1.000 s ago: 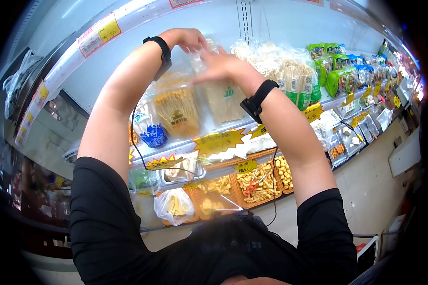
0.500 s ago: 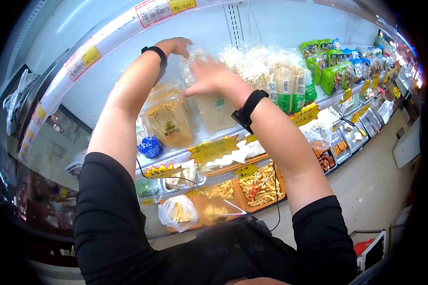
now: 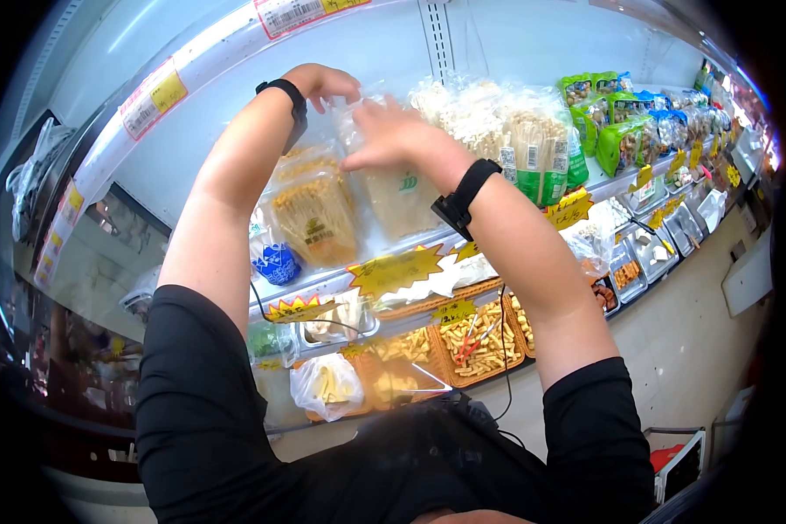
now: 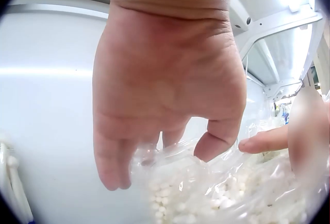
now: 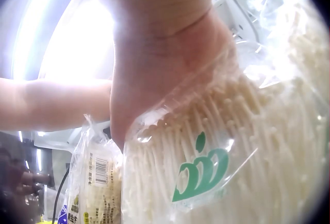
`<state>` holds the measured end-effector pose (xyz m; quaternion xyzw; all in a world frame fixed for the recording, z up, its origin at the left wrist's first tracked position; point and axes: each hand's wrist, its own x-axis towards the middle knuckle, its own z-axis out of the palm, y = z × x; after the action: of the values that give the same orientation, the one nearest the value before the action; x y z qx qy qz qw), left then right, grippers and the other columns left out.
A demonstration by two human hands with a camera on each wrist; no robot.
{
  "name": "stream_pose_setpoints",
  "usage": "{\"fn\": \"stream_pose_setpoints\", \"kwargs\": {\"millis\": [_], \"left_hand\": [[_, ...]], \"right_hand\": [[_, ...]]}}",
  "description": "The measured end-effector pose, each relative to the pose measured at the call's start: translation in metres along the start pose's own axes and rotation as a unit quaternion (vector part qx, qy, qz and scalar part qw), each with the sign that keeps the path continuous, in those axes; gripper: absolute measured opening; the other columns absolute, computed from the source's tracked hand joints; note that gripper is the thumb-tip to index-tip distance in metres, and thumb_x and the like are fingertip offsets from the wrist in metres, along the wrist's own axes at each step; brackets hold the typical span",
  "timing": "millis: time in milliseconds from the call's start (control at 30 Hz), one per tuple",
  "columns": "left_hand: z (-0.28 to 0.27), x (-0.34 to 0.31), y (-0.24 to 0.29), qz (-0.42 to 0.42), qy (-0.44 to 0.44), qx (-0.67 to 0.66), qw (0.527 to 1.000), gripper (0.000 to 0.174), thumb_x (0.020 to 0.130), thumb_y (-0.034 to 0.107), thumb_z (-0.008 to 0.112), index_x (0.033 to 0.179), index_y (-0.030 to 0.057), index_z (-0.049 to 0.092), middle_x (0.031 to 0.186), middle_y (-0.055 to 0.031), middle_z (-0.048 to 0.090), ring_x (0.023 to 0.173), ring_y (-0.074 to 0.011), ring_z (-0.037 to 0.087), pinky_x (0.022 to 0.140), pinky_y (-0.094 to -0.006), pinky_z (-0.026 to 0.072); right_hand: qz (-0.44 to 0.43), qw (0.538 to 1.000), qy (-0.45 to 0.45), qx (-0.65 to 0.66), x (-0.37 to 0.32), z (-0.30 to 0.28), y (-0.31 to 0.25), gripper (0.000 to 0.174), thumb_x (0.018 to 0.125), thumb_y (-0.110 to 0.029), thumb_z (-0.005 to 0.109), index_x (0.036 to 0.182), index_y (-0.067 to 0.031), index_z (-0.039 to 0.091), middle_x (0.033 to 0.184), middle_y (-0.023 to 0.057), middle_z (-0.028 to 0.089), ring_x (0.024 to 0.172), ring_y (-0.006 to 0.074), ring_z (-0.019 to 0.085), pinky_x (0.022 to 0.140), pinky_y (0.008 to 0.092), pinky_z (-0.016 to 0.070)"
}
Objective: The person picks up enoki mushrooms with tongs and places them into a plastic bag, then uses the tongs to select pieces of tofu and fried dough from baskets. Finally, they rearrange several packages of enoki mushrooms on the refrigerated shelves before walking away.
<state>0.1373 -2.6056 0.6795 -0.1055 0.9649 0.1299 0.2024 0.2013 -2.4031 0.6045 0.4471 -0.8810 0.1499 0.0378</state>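
A clear bag of white enoki mushrooms [image 3: 400, 205] with a green printed logo [image 5: 201, 175] leans on the shelf between my hands. My left hand [image 3: 326, 85] reaches over its top, fingers pointing down; in the left wrist view its thumb and fingertips [image 4: 117, 175] touch the loose film, thumb apart from fingers. My right hand [image 3: 393, 135] lies against the bag's upper part with spread fingers and thumb out. In the right wrist view, the bag hides most of its fingers. A pack of golden enoki mushrooms [image 3: 314, 223] stands just left of this bag.
More enoki bags [image 3: 533, 148] stand to the right, then green packs [image 3: 624, 144]. A blue-and-white pack [image 3: 275, 262] sits at the left. Yellow price signs [image 3: 393, 269] line the shelf's front edge. Below are trays of food [image 3: 476, 345] and a plastic bag [image 3: 327, 386].
Both hands have stayed at the top of the enoki bag, with slight shifts in position. The right hand has moved a little left. The head view has tilted slightly.
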Motion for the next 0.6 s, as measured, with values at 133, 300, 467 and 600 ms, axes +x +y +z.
{"fn": "stream_pose_setpoints", "kwargs": {"millis": [133,300,467,600], "left_hand": [[-0.011,0.016,-0.012,0.002,-0.002,-0.019,1.0,0.075,0.077,0.048,0.061,0.146,0.0243,0.046,0.153,-0.0061,0.043,0.138,-0.0318,0.043,0.102,-0.0455,0.0483],[-0.012,0.007,-0.01,-0.01,0.031,0.0,0.999,0.076,0.081,0.057,0.053,0.149,0.0228,0.044,0.158,-0.0052,0.037,0.138,-0.032,0.044,0.106,-0.0463,0.045],[-0.009,0.011,-0.018,0.0,0.044,-0.005,0.999,0.079,0.083,0.059,0.051,0.151,0.0212,0.04,0.159,-0.005,0.036,0.139,-0.0337,0.043,0.107,-0.0464,0.0437],[-0.012,0.007,-0.023,-0.002,0.055,0.011,0.998,0.078,0.086,0.058,0.05,0.153,0.0199,0.038,0.159,-0.0079,0.035,0.139,-0.0317,0.043,0.106,-0.0463,0.0449]], "right_hand": [[-0.016,1.0,0.01,-0.007,-0.005,-0.008,0.0,0.108,0.073,-0.077,0.062,0.15,-0.0052,0.038,0.155,0.0202,0.037,0.145,0.0434,0.029,0.114,0.0562,0.0315],[-0.037,0.998,0.04,0.043,-0.002,-0.024,0.006,0.095,0.085,-0.076,0.048,0.147,-0.0042,0.044,0.145,0.023,0.05,0.137,0.0409,0.042,0.114,0.0462,0.0348],[-0.015,0.995,0.056,0.076,-0.023,-0.054,0.011,0.068,0.097,-0.063,0.038,0.14,-0.0133,0.055,0.137,0.0194,0.058,0.13,0.0384,0.05,0.11,0.0459,0.0382],[0.015,0.996,0.086,-0.032,-0.037,-0.061,0.014,0.062,0.101,-0.058,0.035,0.136,-0.0143,0.059,0.134,0.0169,0.061,0.128,0.0331,0.053,0.109,0.0444,0.0392]]}}
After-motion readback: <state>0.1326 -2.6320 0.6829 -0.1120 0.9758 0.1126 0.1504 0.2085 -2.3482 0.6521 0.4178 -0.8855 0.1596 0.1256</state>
